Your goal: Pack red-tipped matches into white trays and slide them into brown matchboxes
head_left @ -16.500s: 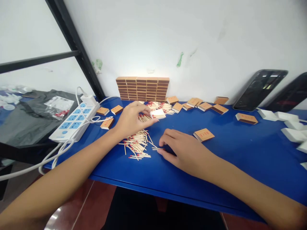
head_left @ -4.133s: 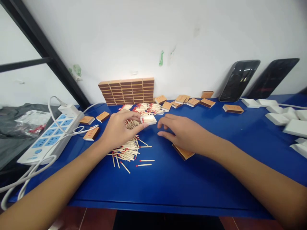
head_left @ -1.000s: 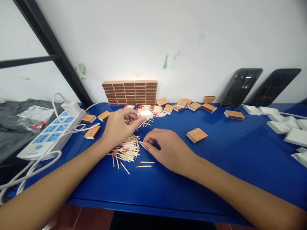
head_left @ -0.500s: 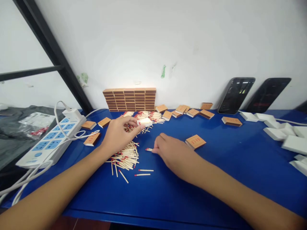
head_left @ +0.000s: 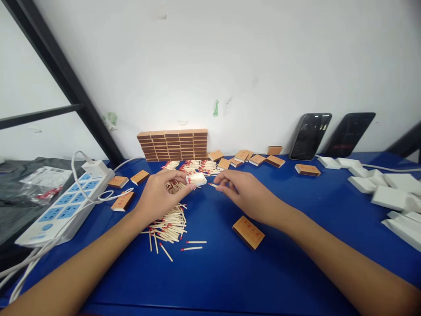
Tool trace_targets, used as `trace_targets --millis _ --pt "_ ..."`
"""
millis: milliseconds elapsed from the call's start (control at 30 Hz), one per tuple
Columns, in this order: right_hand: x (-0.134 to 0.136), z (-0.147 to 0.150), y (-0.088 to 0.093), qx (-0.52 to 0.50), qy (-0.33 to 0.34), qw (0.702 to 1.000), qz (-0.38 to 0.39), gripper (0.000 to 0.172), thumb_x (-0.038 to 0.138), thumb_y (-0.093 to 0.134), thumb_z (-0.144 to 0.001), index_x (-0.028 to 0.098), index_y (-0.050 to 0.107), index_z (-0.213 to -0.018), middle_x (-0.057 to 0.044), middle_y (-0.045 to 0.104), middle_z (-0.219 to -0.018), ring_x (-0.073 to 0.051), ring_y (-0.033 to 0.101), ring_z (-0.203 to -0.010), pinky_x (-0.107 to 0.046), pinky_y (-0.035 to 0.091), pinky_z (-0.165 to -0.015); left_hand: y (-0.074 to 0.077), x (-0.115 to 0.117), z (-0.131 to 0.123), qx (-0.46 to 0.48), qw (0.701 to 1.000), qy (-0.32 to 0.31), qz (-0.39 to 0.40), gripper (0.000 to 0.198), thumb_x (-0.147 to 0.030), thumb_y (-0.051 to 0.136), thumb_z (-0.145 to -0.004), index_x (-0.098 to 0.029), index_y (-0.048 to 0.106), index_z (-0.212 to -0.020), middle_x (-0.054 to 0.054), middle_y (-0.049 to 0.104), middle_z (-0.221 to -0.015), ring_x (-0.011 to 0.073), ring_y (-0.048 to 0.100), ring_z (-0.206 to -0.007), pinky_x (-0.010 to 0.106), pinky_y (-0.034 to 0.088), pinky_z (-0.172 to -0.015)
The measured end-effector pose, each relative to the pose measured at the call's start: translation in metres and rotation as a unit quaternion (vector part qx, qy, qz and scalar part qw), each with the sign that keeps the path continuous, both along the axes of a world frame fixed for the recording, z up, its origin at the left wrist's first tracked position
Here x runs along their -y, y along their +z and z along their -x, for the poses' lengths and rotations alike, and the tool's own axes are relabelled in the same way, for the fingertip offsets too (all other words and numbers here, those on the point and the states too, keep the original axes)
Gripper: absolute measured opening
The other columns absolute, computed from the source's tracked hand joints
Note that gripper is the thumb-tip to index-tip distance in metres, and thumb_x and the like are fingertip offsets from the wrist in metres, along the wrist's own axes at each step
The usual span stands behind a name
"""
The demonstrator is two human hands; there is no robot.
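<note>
Between thumb and fingers, my left hand (head_left: 167, 189) grips a small white matchbox tray (head_left: 197, 179) with matches in it. Just right of the tray, my right hand (head_left: 240, 189) pinches a red-tipped match (head_left: 213, 185); more than one may be in the pinch, I cannot tell. Beneath and in front of my left hand lies a heap of loose matches (head_left: 169, 224). Two single matches (head_left: 196, 242) rest to its right. Nearer to me than my right hand, an orange matchbox cover (head_left: 249, 232) lies on the blue table (head_left: 217, 281).
A stacked block of matchboxes (head_left: 173, 145) stands against the wall. Several matchboxes (head_left: 257, 159) lie along the back. Two phones (head_left: 310, 137) lean at the right, near white trays (head_left: 390, 197). A power strip (head_left: 66, 204) with cables is on the left.
My right hand has moved up and closer to the tray, carrying the match. The nearby matchbox cover has shifted toward me and turned. My left hand still holds the tray; the camera view has shifted slightly.
</note>
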State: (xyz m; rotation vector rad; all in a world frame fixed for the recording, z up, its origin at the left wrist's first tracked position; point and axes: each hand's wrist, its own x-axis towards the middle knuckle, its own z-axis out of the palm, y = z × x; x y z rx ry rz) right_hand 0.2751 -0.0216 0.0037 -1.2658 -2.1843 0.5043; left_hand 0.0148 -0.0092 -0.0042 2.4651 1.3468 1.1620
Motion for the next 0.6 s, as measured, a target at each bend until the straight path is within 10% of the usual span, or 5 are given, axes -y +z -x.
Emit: trace_targets --millis 600 --pt "0.003 0.008 -0.018 -0.036 0.062 0.991 -0.111 0.015 0.019 0.056 -0.104 0.018 0.07 -0.099 -0.006 0.068 -0.099 -0.016 0.059 -0.082 -0.029 0.044 -0.072 -0.008 0.003 -0.003 -0.019 0.994 -0.112 -0.001 0.029 -0.046 0.084 -0.087 -0.024 0.079 -0.105 0.004 0.079 -0.102 0.0225 0.071 -0.099 0.038 0.058 -0.09"
